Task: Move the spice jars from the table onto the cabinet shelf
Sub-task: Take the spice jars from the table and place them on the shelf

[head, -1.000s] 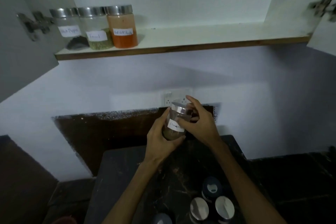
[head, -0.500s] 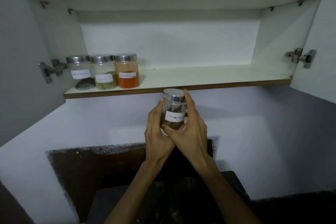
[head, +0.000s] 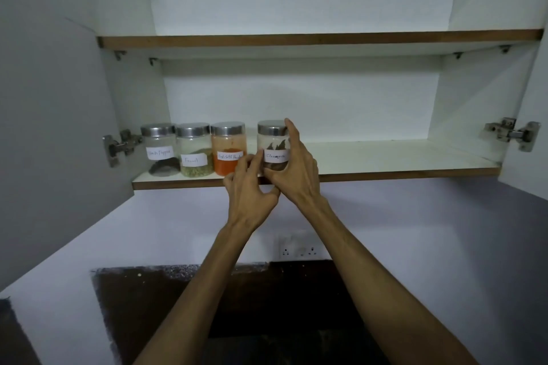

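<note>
A clear cinnamon jar [head: 272,139] with a steel lid and a white label stands at the front of the lower cabinet shelf [head: 385,157]. My right hand [head: 296,170] wraps its right side, index finger up by the lid. My left hand [head: 249,190] touches its lower left with curled fingers, thumb under the jar's base at the shelf edge. Left of it three jars stand in a row on the shelf: black pepper [head: 158,145], fennel [head: 194,151] and red chilli powder [head: 228,142]. A small gap separates the cinnamon jar from the chilli jar.
Both cabinet doors hang open, the left door [head: 53,127] and the right door [head: 536,157], each with a metal hinge. An upper shelf [head: 296,38] runs above. The lower shelf is bare right of the cinnamon jar. A wall socket [head: 299,247] sits below, above a dark counter.
Both hands raised the cinnamon jar from below the shelf edge up onto the lower shelf, beside the red chilli jar. The view tilted upward, so the table jars left the frame.
</note>
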